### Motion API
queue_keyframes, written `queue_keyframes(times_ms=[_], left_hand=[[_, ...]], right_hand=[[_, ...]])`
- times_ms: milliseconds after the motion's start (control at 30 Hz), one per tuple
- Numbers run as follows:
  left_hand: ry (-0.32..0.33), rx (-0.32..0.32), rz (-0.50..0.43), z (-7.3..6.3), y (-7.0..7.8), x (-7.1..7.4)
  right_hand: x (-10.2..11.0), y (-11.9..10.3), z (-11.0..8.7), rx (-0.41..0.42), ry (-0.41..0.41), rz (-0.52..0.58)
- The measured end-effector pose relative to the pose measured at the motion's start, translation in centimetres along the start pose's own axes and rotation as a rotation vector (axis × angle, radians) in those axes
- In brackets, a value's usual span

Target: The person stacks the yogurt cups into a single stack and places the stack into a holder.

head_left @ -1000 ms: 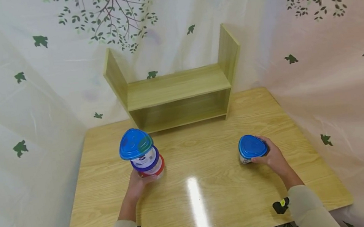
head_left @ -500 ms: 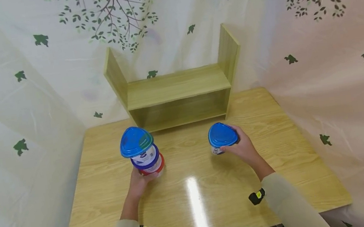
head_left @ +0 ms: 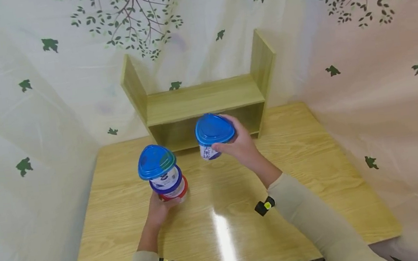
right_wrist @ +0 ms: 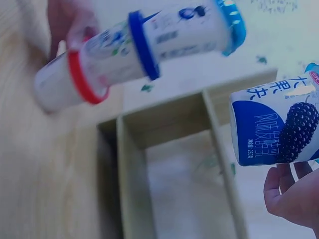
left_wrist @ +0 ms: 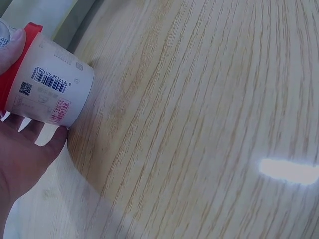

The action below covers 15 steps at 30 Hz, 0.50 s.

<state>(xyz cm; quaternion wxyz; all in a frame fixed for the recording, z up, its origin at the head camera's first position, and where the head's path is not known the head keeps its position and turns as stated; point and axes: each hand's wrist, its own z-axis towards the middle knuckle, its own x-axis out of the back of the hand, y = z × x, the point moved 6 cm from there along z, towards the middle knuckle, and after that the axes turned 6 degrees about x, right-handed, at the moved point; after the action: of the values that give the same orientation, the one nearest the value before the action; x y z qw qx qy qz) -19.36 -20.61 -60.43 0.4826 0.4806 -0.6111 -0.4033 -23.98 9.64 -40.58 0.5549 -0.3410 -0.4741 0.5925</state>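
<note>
Three yogurt tubs stand in a stack on the table's left side. The lowest tub [left_wrist: 52, 79] has a red lid, the middle tub [right_wrist: 110, 56] a dark blue one, and the top tub [head_left: 154, 162] a lighter blue one. My left hand [head_left: 160, 208] grips the lowest tub around its side, thumb at the red lid in the left wrist view. Held up in front of the shelf, a fourth yogurt tub [head_left: 214, 130] with a blue lid and a blackberry picture is in my right hand [head_left: 239, 144], its thumb along the side.
A two-level wooden shelf [head_left: 205, 99] stands at the back of the wooden table [head_left: 276, 223], with tall side panels and an open top level. Behind it hangs a white curtain [head_left: 201, 12] printed with leaves and birds. The table's front edge lies near my body.
My right hand has carried its blue-lidded yogurt tub from the right of the table leftward and up toward the shelf. The left hand and the stack have stayed nearly still.
</note>
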Motion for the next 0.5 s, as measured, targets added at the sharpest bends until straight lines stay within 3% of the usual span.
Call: queue_keyframes(times_ms=[200, 500], left_hand=[[-0.004, -0.005, 0.001, 0.0, 0.0, 0.2], [-0.040, 0.053, 0.000, -0.2, 0.6, 0.1]], right_hand=[[-2.8, -4.0, 2.1, 0.052, -0.054, 0.048], [-6.2, -6.6, 3.5, 0.033, -0.091, 0.002]])
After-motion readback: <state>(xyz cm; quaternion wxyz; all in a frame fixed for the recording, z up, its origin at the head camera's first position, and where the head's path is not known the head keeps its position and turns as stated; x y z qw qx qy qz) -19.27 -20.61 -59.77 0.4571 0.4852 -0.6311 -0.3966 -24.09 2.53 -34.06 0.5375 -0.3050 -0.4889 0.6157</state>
